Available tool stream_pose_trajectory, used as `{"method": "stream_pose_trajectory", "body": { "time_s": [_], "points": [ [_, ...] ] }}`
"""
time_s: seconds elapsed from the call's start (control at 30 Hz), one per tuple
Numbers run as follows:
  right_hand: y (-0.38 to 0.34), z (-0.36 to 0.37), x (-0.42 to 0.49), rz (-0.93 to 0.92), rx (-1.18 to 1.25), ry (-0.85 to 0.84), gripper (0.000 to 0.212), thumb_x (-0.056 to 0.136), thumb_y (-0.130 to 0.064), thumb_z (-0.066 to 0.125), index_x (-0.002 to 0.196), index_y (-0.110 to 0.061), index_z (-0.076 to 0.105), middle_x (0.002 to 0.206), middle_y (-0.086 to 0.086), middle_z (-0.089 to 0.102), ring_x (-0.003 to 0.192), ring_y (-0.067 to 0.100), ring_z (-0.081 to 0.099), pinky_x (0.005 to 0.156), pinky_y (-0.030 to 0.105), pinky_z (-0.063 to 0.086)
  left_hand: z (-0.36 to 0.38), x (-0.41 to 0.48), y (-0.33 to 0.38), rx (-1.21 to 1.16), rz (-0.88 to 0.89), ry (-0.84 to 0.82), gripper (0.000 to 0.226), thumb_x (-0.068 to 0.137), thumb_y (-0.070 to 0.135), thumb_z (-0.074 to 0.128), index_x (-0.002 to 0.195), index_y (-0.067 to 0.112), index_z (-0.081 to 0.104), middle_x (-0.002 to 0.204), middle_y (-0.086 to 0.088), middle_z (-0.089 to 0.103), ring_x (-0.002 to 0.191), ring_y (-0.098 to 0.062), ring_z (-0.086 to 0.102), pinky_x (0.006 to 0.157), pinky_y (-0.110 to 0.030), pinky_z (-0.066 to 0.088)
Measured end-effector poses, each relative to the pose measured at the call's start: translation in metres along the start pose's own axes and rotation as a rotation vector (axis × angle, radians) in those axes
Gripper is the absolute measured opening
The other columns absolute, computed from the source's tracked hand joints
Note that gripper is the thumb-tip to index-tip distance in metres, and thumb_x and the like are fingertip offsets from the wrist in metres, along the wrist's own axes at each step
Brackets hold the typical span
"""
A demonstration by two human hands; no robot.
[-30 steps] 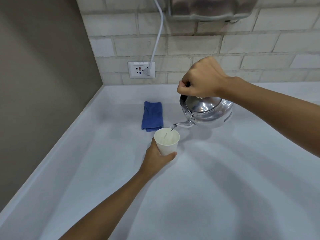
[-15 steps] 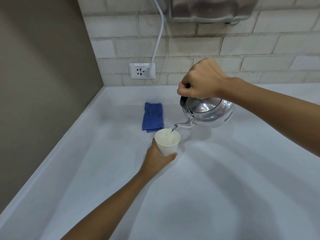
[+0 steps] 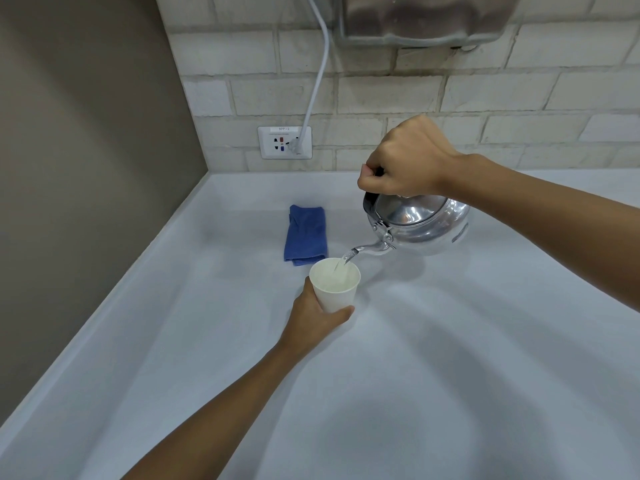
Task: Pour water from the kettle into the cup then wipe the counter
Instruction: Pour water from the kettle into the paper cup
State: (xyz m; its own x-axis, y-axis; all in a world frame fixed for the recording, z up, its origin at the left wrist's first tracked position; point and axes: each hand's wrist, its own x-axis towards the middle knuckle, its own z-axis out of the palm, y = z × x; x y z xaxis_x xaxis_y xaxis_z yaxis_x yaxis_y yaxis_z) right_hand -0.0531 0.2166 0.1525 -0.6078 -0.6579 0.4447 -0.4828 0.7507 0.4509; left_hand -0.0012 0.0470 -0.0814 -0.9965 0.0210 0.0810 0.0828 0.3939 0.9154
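A shiny metal kettle (image 3: 420, 225) hangs tilted above the white counter (image 3: 450, 375), its spout pointing left and down. My right hand (image 3: 405, 161) is closed around its dark top handle. A thin stream of water runs from the spout into a white paper cup (image 3: 335, 285), which stands on the counter. My left hand (image 3: 317, 315) is wrapped around the cup's near side and base. A folded blue cloth (image 3: 306, 234) lies flat on the counter just behind the cup, untouched.
A brown side wall (image 3: 86, 168) bounds the counter on the left and a pale brick wall (image 3: 450, 98) at the back. On the brick wall sits a socket (image 3: 284, 142) with a white cable plugged in. A metal appliance (image 3: 422, 17) is mounted above.
Both hands, the kettle and the cup stay in nearly the same place. Water keeps running into the cup.
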Motion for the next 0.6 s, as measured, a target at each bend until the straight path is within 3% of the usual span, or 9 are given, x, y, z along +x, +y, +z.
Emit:
{"method": "stream_pose_trajectory", "body": {
  "time_s": [0.6],
  "points": [
    [0.0041,-0.0014,-0.0012,-0.010,-0.003,-0.001,0.034,0.073,-0.023,0.036,0.043,-0.007,0.031,0.041,0.011,0.024,0.046,0.021,0.018,0.047,0.024,0.011,-0.0005,-0.0016,0.0025,-0.007,0.005,0.000,0.083,0.062,0.035,0.080,0.131,0.024,0.035,0.124,0.004,0.054,0.107,-0.013,0.051,0.082,-0.023,0.041]
  ]
}}
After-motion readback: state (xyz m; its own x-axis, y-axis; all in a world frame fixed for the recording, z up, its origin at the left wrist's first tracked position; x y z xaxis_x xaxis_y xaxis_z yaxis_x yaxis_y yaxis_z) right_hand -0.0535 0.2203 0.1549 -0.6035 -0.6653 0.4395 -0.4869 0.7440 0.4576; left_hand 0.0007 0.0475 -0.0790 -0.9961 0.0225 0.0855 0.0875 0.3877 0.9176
